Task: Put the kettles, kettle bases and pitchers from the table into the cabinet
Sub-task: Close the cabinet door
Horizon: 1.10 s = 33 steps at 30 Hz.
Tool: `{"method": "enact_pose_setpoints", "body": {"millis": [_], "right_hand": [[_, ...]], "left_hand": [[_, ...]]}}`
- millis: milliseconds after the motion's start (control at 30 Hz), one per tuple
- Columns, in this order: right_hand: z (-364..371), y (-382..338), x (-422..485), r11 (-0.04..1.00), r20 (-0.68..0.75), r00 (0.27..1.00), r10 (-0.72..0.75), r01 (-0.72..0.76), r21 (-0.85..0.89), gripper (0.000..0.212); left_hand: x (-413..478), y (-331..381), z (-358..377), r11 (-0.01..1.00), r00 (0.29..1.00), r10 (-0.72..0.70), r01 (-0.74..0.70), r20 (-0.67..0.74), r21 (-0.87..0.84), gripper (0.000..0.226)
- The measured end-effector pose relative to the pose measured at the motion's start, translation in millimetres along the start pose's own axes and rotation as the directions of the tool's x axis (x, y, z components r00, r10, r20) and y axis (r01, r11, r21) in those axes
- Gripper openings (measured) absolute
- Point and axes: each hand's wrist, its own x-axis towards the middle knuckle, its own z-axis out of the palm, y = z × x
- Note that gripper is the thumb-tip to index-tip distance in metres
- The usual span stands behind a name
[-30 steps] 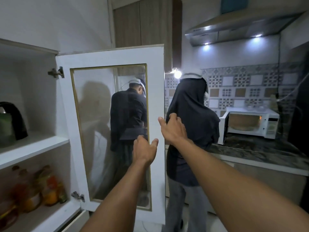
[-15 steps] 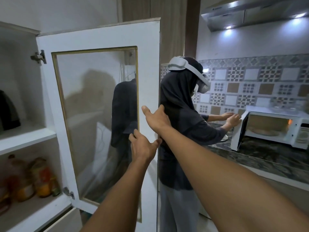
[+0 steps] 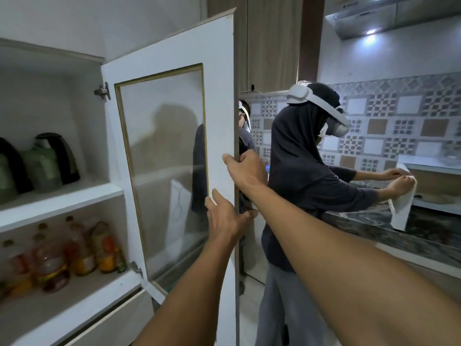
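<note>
Right hand [image 3: 245, 168] now grips cabinet door [image 3: 219, 96].

Bare forearms [image 3: 324, 236], left hand [image 3: 224, 221], right hand [image 3: 247, 168]

Left: cabinet [image 3: 82, 108], its door [image 3: 219, 96] swung open, between shelves and kitchen. Two kettles [image 3: 53, 158] side by side on upper shelf [image 3: 62, 196]; bottles [image 3: 74, 248] on shelf below. Right hand [image 3: 245, 168] on door's free edge, left hand [image 3: 225, 218] just below it. Person [image 3: 306, 176] behind door, right of it, at counter [image 3: 374, 221]
</note>
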Motion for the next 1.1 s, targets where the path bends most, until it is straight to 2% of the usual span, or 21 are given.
{"method": "enact_pose_setpoints", "body": {"millis": [100,200,333,467,533,633,833,967,1100], "right_hand": [[16.9,-22.5,-40.6,0.994,0.007,0.995,-0.100,0.100,-0.045,0.040],[39.5,-50.7,-86.5,0.978,0.019,0.980,-0.199,0.200,-0.064,0.036],[77.0,-91.6,-145.4,0.939,0.062,0.940,-0.335,0.339,-0.052,0.037],[131.8,-132.7,-192.6,0.893,0.144,0.882,-0.449,0.449,0.037,0.041],[164.4,-152.5,-208.9,0.864,0.207,0.840,-0.502,0.500,0.065,0.048],[213.1,-182.3,-227.7,0.812,0.315,0.755,-0.575,0.574,0.108,0.042],[315.0,-242.9,-241.9,0.811,0.517,0.654,-0.552,0.564,0.153,0.048],[370.4,-272.0,-235.8,0.827,0.554,0.642,-0.529,0.537,0.167,0.047],[434.1,-295.5,-224.1,0.816,0.575,0.611,-0.545,0.544,0.195,0.048]], "left_hand": [[-28.1,-13.2,-30.2,1.000,0.996,-0.021,0.019,-0.091,-0.014,0.106],[-51.8,-39.2,-75.7,0.999,0.968,-0.029,0.023,-0.248,-0.024,0.076],[-85.4,-82.7,-141.8,1.000,0.950,0.003,0.002,-0.313,0.015,0.047],[-112.2,-117.2,-213.4,0.996,0.923,-0.037,0.067,-0.384,0.064,0.024],[-117.9,-134.7,-251.8,0.988,0.905,-0.090,0.135,-0.415,0.079,0.023],[-112.8,-168.4,-305.2,0.971,0.875,-0.199,0.237,-0.442,0.031,0.026],[-78.3,-239.4,-397.2,0.936,0.806,-0.318,0.350,-0.499,-0.031,0.029],[-49.4,-279.8,-432.9,0.939,0.778,-0.322,0.335,-0.540,-0.077,0.040],[-10.1,-318.6,-470.6,0.927,0.717,-0.335,0.366,-0.611,-0.079,0.046]]}}
